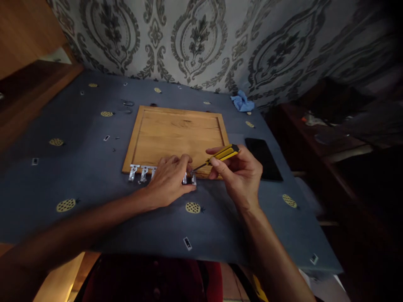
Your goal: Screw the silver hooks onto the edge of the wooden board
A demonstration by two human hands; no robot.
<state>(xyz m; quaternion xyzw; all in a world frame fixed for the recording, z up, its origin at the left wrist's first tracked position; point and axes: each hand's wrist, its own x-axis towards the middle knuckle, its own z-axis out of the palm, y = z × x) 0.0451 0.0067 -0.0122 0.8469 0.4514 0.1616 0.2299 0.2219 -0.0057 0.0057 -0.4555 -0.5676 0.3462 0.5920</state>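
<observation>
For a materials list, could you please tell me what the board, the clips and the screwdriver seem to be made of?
Board: probably wood, smooth and satiny; grain and a dark mark show.
Clips: apparently metal, silvery and fairly shiny, by their bright glints.
Screwdriver: thin grey shaft, likely metal; yellow and black handle, perhaps plastic by its even colour.

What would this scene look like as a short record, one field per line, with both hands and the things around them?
Right hand: holds a yellow-and-black screwdriver, tip at the row's right end
Left hand: over the metal fittings, partly hiding them
Wooden panel: flat, fittings along its near edge
Table covering: blue-grey, pineapple print
Right of panel: dark flat rectangular object
Far right corner: crumpled blue cloth
Backdrop: patterned wall
</observation>
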